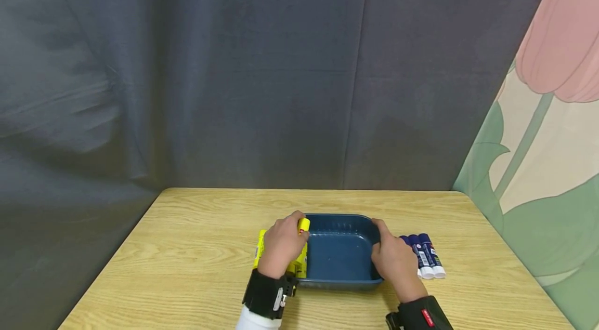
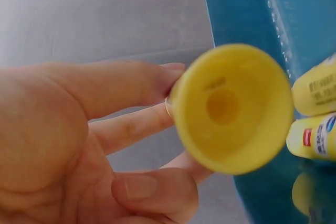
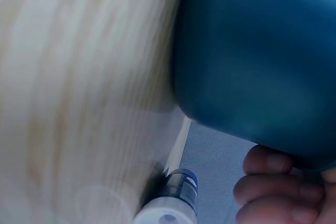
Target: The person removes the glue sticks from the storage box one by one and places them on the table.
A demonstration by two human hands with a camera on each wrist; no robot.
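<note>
My left hand (image 1: 283, 244) pinches a yellow glue stick (image 1: 303, 224) over the left side of a dark blue rectangular tray (image 1: 340, 285). In the left wrist view the hollow end of that glue stick (image 2: 236, 156) faces the camera. Other yellow glue sticks (image 2: 317, 137) lie inside the tray along its left wall. Outside the tray, left of my hand, there is more yellow glue stick (image 1: 259, 249), partly hidden by the hand. My right hand (image 1: 395, 265) grips the tray's right rim, fingers curled against the outer wall (image 3: 252, 87) in the right wrist view.
Several dark blue glue sticks with white ends (image 1: 427, 257) lie side by side to the right of the tray, partly behind my right hand. Everything stands on a wooden table (image 1: 206, 247). A grey curtain (image 1: 262, 86) hangs behind it, with a flowered cloth (image 1: 552, 163) at the right.
</note>
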